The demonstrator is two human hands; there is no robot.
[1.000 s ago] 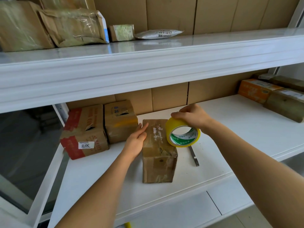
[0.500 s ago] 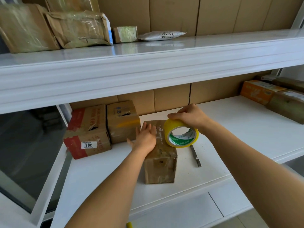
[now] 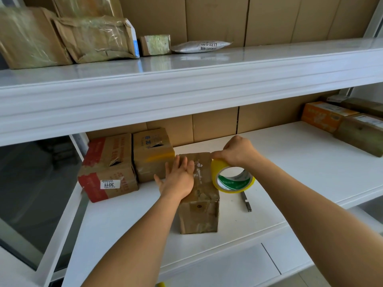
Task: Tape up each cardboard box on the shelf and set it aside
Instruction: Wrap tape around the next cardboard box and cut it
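Head view, frame centre: left hand (image 3: 179,181) flat on cardboard box (image 3: 199,210); right hand (image 3: 238,153) gripping yellow tape roll (image 3: 232,177) beside it

Single head-worn view, angled forward and down, close over the white shelf (image 3: 300,162) at arm's reach.

A: Knife (image 3: 246,203) — top end hidden behind tape roll (image 3: 232,179)?
B: Yep. Left hand (image 3: 179,179) covers pt of box (image 3: 200,212) top. Yellow thing (image 3: 160,284) cut off at btm edge, can't ID.
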